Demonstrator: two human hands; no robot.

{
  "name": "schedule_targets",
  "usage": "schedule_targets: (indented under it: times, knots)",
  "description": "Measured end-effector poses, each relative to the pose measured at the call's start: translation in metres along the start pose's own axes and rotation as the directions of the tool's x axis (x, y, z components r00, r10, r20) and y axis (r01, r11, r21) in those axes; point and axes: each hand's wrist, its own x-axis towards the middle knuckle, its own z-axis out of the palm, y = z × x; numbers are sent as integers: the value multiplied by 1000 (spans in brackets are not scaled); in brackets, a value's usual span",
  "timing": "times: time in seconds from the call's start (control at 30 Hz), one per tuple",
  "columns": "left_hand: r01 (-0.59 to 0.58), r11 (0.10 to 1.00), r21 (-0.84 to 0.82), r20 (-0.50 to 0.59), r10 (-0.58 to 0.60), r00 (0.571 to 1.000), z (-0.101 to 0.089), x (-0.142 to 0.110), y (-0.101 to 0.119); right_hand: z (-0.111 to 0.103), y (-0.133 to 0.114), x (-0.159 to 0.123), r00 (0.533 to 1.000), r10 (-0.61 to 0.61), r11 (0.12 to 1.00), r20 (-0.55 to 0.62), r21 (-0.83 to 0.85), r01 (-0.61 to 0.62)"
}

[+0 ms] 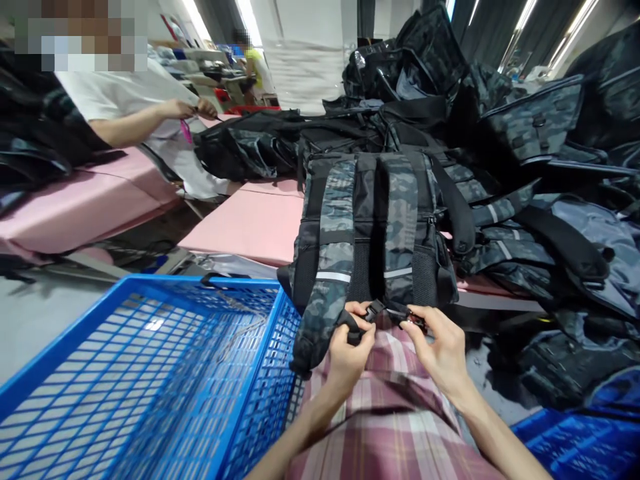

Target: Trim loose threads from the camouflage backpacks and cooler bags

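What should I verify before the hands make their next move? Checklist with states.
1. Left hand has a grip: ok, pinching dark strap material beside the black buckle.
2. Right hand has a grip: ok, on a small dark piece.
3. Buckle fully fastened: cannot tell, fingers and blur hide it.
4. Backpack strap side facing the wearer: ok.
5. Both shoulder straps within the back panel: not ok, the one nearer the blue crate extends down beside it.
6. Co-worker's hands apart from the wearer's: ok.
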Motion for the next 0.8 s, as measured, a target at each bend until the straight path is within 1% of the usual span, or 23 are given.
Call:
schedule_targets:
  times: [0.07, 0.13, 0.27, 0.33, 0.43, 0.57, 0.6, 0.67, 0.73, 0.8]
  knots:
    - [-34, 999, 12, 21, 33, 999, 1, -1, 2, 4, -7, 4, 999, -41, 999, 19, -34, 42]
    - [-34, 999, -9, 28, 34, 999, 4, -2, 7, 7, -10, 6, 999, -30, 999, 25, -42, 31]
    - [31, 994, -107, -13, -32, 999, 9, -3, 14, 10, -12, 6, 994, 90, 996, 57, 15, -91]
    - [59, 988, -144, -31, -64, 997, 11, -3, 14, 10, -11, 6, 990, 121, 992, 75, 28, -123]
    - [64, 988, -142, -30, -69, 997, 10, -3, 14, 9, -9, 5, 984, 155, 986, 91, 49, -160]
    - [78, 986, -147, -46, -85, 995, 9, -2, 13, 6, -5, 6, 955, 273, 945, 112, 153, -288]
    - [81, 985, -152, -52, -89, 995, 9, -2, 13, 5, -4, 6, 956, 274, 945, 108, 153, -288]
    - [77, 986, -150, -56, -87, 995, 10, -1, 12, 4, -4, 5, 969, 225, 965, 100, 111, -236]
    - [61, 989, -134, -57, -69, 996, 10, -1, 11, 4, -4, 4, 981, 167, 983, 99, 60, -174]
    - [35, 993, -116, -47, -41, 998, 10, -2, 10, 5, -3, 4, 984, 149, 987, 97, 43, -153]
